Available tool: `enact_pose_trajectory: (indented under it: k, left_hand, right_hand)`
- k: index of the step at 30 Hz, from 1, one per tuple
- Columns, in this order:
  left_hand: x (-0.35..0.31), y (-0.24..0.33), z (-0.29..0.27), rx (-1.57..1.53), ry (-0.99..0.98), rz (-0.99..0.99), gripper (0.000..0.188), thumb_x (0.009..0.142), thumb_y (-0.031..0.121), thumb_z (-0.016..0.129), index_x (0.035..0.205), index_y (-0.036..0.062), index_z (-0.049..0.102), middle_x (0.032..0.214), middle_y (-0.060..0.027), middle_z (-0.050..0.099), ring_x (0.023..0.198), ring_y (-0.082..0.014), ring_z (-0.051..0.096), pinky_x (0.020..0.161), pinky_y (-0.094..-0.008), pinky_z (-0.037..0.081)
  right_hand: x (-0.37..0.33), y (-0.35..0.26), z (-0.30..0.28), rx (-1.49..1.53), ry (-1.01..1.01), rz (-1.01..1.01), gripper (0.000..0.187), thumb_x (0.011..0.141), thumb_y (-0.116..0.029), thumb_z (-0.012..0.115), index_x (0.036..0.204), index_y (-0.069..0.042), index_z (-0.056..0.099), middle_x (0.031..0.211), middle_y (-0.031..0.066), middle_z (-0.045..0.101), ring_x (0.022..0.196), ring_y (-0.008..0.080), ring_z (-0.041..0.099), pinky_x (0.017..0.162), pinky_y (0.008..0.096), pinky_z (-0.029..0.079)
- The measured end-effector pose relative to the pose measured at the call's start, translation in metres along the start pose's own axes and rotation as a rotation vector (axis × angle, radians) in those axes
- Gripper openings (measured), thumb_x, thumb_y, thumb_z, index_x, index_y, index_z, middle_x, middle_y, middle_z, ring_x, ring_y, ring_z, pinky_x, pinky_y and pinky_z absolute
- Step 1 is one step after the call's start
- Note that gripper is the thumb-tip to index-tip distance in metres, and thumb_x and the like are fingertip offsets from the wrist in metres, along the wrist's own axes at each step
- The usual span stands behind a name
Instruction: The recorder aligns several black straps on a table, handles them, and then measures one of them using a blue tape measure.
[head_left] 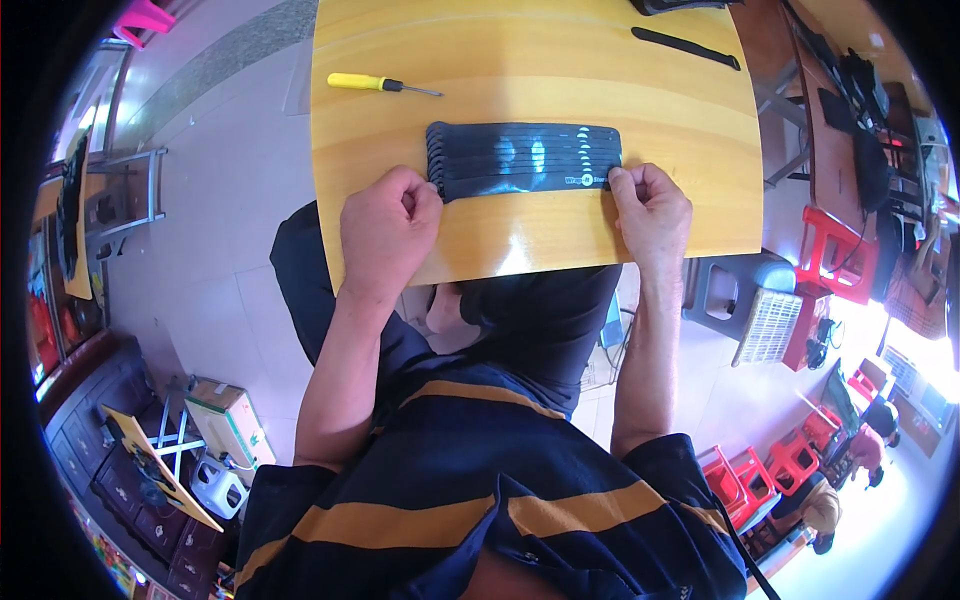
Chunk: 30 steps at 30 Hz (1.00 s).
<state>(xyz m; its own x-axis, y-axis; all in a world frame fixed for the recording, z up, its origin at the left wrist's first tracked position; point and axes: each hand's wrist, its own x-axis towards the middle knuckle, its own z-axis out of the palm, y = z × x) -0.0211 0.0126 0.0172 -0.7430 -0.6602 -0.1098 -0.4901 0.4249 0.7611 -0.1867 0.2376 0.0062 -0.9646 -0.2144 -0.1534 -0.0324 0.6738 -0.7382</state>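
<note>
Flat black strap row (510, 158) on yellow wood-grained bench (540, 85)
Our left grip (388, 222) and right grip (655, 215) pinch its opposite ends.

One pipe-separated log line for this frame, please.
black straps: overlapping row between hands | left hand: closed at near-left corner | right hand: pinching near-right corner | yellow-handled screwdriver: on table, far left

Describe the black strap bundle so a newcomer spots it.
On the yellow table, look toward the near edge. Between the left hand and right hand lies the black strap bundle; unlike the lone black strip farther off, it's many strips layered into a broad rectangle.
</note>
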Motion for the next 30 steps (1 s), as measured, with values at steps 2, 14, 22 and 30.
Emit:
enact_pose_trajectory:
  k: [2,14,22,30]
  left_hand:
    - [-0.002,-0.002,0.003,0.008,0.007,0.001,0.012,0.088,0.01,0.068,0.078,0.0026,0.067,0.065,-0.0125,0.067,0.057,-0.026,0.066,0.058,-0.0351,0.052]
    - [0.005,-0.001,0.002,0.085,0.006,0.036,0.015,0.085,0.018,0.07,0.078,0.005,0.068,0.071,-0.0153,0.07,0.07,-0.0371,0.069,0.066,-0.0451,0.056]
    - [0.018,-0.001,-0.015,0.247,-0.051,0.084,0.023,0.085,0.03,0.066,0.081,0.009,0.075,0.076,-0.0169,0.071,0.077,-0.039,0.07,0.072,-0.051,0.056]
    - [0.009,-0.019,0.012,0.298,-0.03,0.184,0.029,0.085,0.033,0.063,0.08,0.0066,0.074,0.078,-0.0197,0.071,0.079,-0.0414,0.07,0.073,-0.0533,0.056]
  right_hand:
    - [-0.001,0.003,0.0,0.004,0.002,0.012,0.024,0.091,-0.024,0.074,0.083,-0.002,0.069,0.065,0.0077,0.066,0.059,0.0143,0.061,0.063,0.0312,0.052]
    - [0.007,0.004,0.001,-0.09,-0.001,-0.042,0.028,0.09,-0.029,0.072,0.083,-0.002,0.07,0.069,0.0131,0.069,0.062,0.0248,0.066,0.066,0.0367,0.054]
    - [0.005,-0.027,-0.016,-0.408,0.025,-0.246,0.039,0.09,-0.04,0.071,0.079,-0.002,0.072,0.073,0.0191,0.07,0.073,0.0385,0.07,0.07,0.0464,0.055]
    - [-0.06,-0.045,0.043,-0.469,0.05,-0.9,0.062,0.089,-0.03,0.068,0.138,0.003,0.05,0.141,0.0244,0.053,0.132,0.043,0.049,0.109,0.0583,0.039]
